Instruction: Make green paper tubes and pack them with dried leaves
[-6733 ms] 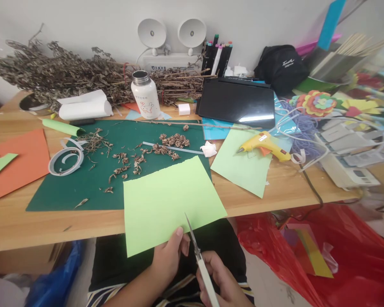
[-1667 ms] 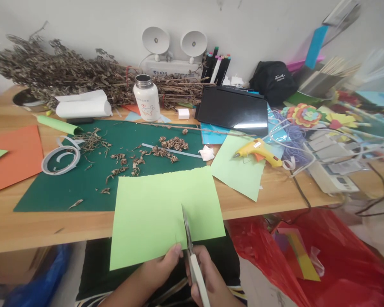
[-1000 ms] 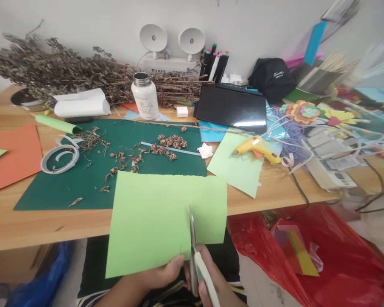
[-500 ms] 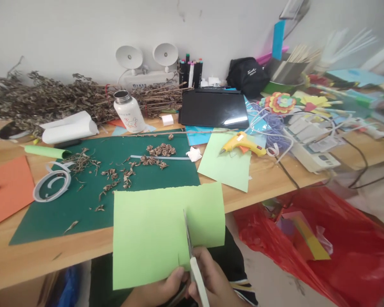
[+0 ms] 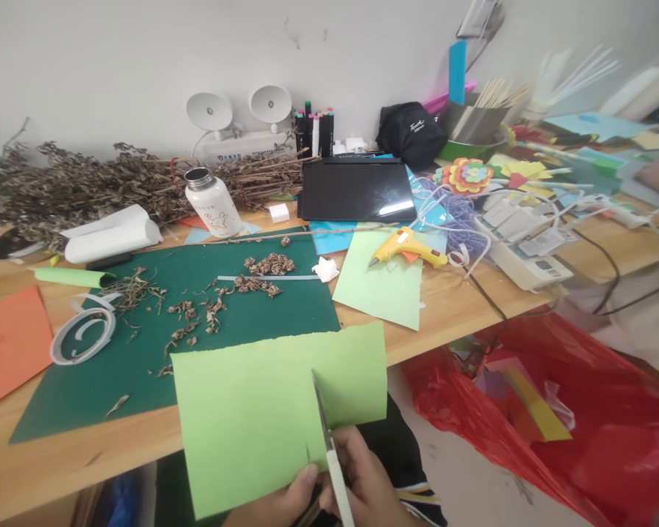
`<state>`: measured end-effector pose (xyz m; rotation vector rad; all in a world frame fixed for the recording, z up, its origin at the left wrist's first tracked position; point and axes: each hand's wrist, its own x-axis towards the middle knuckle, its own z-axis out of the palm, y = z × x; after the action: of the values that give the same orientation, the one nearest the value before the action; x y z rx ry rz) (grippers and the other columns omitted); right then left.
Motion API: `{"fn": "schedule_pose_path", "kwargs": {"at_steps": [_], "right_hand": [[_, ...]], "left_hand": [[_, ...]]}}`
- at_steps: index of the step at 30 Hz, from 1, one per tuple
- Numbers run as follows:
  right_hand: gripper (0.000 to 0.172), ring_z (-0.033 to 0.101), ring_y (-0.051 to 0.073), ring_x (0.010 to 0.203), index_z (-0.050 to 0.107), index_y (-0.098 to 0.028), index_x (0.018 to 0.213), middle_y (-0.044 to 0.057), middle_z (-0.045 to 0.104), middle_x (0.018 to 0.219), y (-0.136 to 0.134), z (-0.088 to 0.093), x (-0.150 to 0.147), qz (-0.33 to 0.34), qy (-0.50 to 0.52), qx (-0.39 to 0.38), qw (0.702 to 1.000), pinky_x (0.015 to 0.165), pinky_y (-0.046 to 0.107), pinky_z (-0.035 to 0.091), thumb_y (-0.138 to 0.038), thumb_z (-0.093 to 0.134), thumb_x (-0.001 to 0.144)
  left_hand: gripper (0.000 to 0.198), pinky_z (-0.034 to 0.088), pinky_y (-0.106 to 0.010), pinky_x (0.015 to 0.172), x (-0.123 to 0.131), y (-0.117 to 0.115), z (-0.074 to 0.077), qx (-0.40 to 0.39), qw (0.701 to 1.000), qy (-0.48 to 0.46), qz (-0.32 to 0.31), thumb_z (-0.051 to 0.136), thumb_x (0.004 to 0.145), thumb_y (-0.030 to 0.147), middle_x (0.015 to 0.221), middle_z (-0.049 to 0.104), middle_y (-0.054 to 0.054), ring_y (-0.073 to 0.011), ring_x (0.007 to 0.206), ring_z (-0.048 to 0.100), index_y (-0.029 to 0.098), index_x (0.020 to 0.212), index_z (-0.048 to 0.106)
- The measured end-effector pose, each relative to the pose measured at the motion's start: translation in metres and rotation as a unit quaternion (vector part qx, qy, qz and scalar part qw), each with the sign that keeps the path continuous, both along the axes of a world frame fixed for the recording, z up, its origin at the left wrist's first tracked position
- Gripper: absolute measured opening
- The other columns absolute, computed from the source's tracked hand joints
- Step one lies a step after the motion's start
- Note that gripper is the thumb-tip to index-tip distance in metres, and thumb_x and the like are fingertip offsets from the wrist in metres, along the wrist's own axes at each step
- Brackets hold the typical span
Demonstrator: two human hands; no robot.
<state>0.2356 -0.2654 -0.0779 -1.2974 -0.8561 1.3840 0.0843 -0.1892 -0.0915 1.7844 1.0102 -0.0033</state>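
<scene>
A sheet of light green paper [image 5: 241, 410] is held in front of the table's near edge, over my lap. My left hand [image 5: 291, 501] pinches its lower edge, thumb on top. In my right hand [image 5: 365, 479] is a pair of scissors [image 5: 337, 476] with pale handles, its blade pointing away from me across the sheet. The paper is slit from the lower edge around the blade, and its right part bends. A short second slit shows just left of the scissors. My fingers partly hide the handles.
On the green cutting mat [image 5: 159, 399] lie crumbled dried flowers [image 5: 269, 265] and a white ring [image 5: 82, 337]. Behind are a white bottle [image 5: 213, 205] and a black tablet [image 5: 356, 190]. A yellow glue gun [image 5: 409, 247] rests on green paper. An open red bag [image 5: 609, 410] is at lower right.
The view has shifted slightly. The green sheet's left side has tilted lower and towards me. Both hands keep their grips, and the scissors stay at about the same place in the paper.
</scene>
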Motion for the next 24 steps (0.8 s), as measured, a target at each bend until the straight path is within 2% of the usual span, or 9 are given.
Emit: {"fn": "schedule_pose_path", "kwargs": {"at_steps": [4, 7, 12, 16, 20, 24], "right_hand": [[0.041, 0.037, 0.008, 0.05, 0.039, -0.021, 0.083, -0.005, 0.044, 0.058, 0.001, -0.002, -0.002, -0.022, 0.016, 0.006, 1.0, 0.048, 0.021, 0.033, -0.054, 0.058, 0.067], [0.044, 0.035, 0.007, 0.048, 0.038, -0.022, 0.082, -0.006, 0.041, 0.057, 0.003, -0.006, -0.003, -0.03, 0.043, 0.034, 0.998, 0.046, 0.021, 0.031, -0.06, 0.055, 0.067], [0.047, 0.036, 0.008, 0.05, 0.039, -0.022, 0.084, -0.005, 0.04, 0.059, 0.004, -0.011, -0.002, -0.023, 0.038, 0.058, 0.997, 0.049, 0.023, 0.035, -0.062, 0.056, 0.064], [0.048, 0.04, 0.01, 0.054, 0.04, -0.022, 0.088, -0.003, 0.043, 0.064, 0.003, -0.008, 0.0, -0.027, 0.044, 0.06, 0.997, 0.053, 0.025, 0.038, -0.063, 0.054, 0.066], [0.049, 0.044, 0.013, 0.06, 0.041, -0.022, 0.092, 0.001, 0.047, 0.072, 0.007, -0.003, 0.0, -0.056, 0.037, 0.071, 0.995, 0.058, 0.029, 0.042, -0.065, 0.048, 0.068], [0.049, 0.047, 0.015, 0.067, 0.041, -0.022, 0.092, 0.003, 0.048, 0.076, 0.011, 0.002, 0.0, -0.066, 0.027, 0.08, 0.994, 0.062, 0.031, 0.043, -0.065, 0.046, 0.069]], "left_hand": [[0.04, 0.046, -0.03, 0.09, 0.009, 0.002, 0.01, 0.027, 1.0, -0.007, -0.011, 0.038, 0.079, 0.048, 0.081, 0.071, -0.002, -0.0185, 0.085, 0.064, 0.024, 0.074, 0.069], [0.039, 0.045, -0.03, 0.091, 0.014, 0.003, 0.017, 0.034, 0.999, -0.008, -0.004, 0.038, 0.08, 0.047, 0.078, 0.071, -0.002, -0.0189, 0.088, 0.063, 0.025, 0.082, 0.069], [0.042, 0.041, -0.033, 0.095, 0.015, 0.002, 0.017, 0.036, 0.999, -0.027, -0.005, 0.036, 0.081, 0.047, 0.081, 0.071, -0.003, -0.0207, 0.095, 0.061, 0.025, 0.1, 0.065], [0.043, 0.042, -0.033, 0.095, 0.019, -0.001, 0.016, -0.001, 0.998, -0.061, 0.009, 0.033, 0.082, 0.047, 0.081, 0.071, -0.004, -0.0201, 0.096, 0.06, 0.023, 0.097, 0.066], [0.044, 0.042, -0.034, 0.094, 0.022, -0.002, 0.015, -0.003, 0.995, -0.093, 0.035, 0.036, 0.08, 0.05, 0.083, 0.071, -0.006, -0.0217, 0.098, 0.06, 0.022, 0.095, 0.066], [0.042, 0.043, -0.031, 0.094, 0.024, 0.0, 0.019, 0.0, 0.995, -0.101, 0.007, 0.037, 0.081, 0.047, 0.086, 0.071, -0.007, -0.0206, 0.101, 0.058, 0.022, 0.099, 0.065]]}}
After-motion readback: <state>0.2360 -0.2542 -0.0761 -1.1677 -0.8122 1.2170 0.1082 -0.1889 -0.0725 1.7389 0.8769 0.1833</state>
